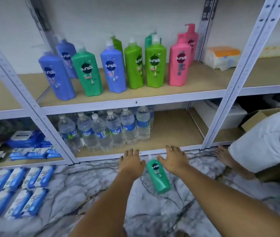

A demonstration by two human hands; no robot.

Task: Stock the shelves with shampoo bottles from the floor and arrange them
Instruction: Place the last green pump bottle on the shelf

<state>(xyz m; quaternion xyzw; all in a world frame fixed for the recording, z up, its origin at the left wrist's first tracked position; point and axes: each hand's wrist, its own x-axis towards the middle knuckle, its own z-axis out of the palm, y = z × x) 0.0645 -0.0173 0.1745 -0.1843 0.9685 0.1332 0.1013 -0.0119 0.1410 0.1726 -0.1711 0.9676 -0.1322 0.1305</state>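
Observation:
A teal-green shampoo bottle (158, 176) lies on the marble floor (88, 189), its cap pointing toward the shelf unit. My left hand (132, 161) hovers just left of its cap end with fingers spread. My right hand (173, 159) reaches in on the other side, fingers also spread, and neither hand grips the bottle. On the upper shelf (135, 98) stand several shampoo bottles: blue ones (57, 76) at the left, a teal one (87, 72), light green ones (155, 65) in the middle, and pink ones (178, 65) at the right.
Water bottles (106, 130) fill the left half of the bottom shelf. Blue wipe packs (16, 190) lie on the floor at the left. Another person in a white shirt (265, 144) crouches at the right, one hand (224, 155) on the floor. White uprights (221, 106) frame the bay.

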